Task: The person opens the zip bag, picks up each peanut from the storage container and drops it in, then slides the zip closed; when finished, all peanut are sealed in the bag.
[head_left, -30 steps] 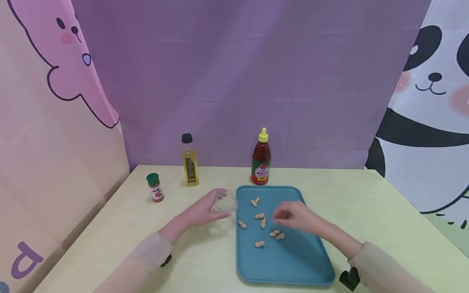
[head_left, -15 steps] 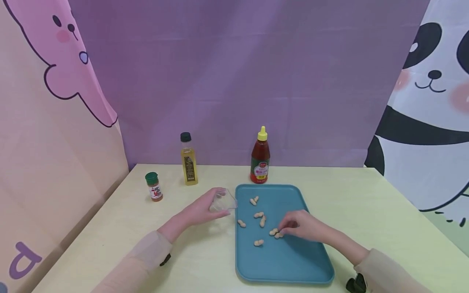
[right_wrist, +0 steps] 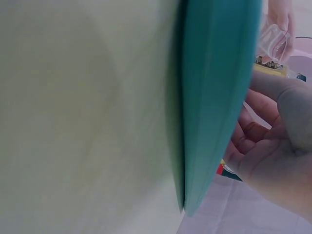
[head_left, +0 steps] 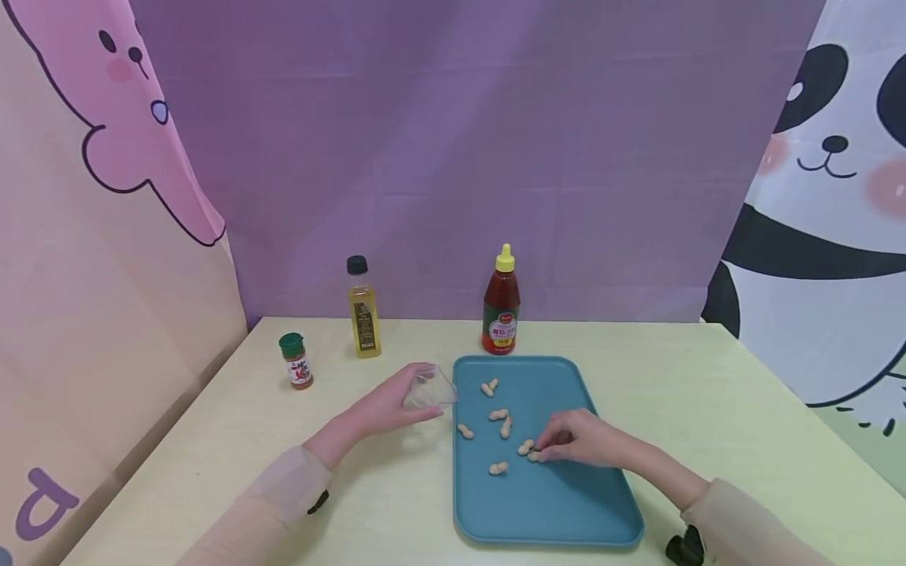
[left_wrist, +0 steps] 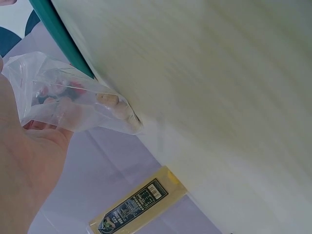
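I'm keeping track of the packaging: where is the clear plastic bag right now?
In the head view, the clear plastic bag is in the grip of the person's left hand, by the left edge of the blue tray.

bag (left_wrist: pixel 73 92) — thin, glossy plastic (creased); tray (head_left: pixel 531 511) smooth, matt; purple backdrop (head_left: pixel 460 157) — wrinkled cloth.

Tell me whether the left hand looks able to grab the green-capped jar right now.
Probably not as things stand: the left hand is holding the clear plastic bag, so its grip looks taken. Nothing appears to stand between it and the green-capped jar, though.
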A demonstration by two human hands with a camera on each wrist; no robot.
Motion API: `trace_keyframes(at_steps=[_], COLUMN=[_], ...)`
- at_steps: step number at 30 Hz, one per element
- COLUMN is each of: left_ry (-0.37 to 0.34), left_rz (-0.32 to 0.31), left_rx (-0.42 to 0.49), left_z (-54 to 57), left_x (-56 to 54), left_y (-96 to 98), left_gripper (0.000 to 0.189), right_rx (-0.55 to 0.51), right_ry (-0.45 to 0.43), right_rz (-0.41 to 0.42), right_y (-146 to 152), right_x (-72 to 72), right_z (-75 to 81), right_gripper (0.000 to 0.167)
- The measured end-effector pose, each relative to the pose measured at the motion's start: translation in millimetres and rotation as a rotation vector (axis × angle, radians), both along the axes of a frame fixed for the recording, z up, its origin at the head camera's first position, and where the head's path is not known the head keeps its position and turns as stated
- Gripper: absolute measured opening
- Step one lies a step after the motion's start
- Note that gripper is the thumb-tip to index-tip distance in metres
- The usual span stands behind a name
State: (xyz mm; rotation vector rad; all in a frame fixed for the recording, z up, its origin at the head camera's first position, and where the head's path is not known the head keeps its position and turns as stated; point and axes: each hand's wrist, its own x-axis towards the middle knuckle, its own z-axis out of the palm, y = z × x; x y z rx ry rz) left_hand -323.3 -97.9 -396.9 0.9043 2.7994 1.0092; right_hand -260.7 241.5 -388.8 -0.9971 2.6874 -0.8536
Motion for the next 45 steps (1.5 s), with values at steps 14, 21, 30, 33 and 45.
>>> trace_keyframes(at_steps=[14,21,30,33,45], left_ry=[-0.005,-0.004,-0.001,0.002,0.017], left_rz=[-0.006,-0.001,-0.016,-0.017,-0.016], left_rx=[-0.007,-0.008,-0.006,-0.006,-0.011], left_z=[-2.2,-2.7,-1.5,-0.1,1.9], left_x=[-0.3,-0.2,0.9,1.9,2.8], left_y=[-0.4,-0.1,1.5,2.9,3.3], left_gripper=[0.082,0.081,0.080,0.080,0.079], right_rx=[-0.013,-0.014,-0.012,0.009,-0.014], right_ry=[-0.042,-0.043,-0.059,-0.033,0.132], right_rz=[0.047,0.057,0.016,-0.007,-0.071], right_y=[1,1,5,5,-23], right_x=[0.7,3.2,2.8,0.7,-12.1], right_z=[-0.3,1.0,3.3,7.4,31.4], right_gripper=[0.017,0.015,0.013,0.012,0.013])
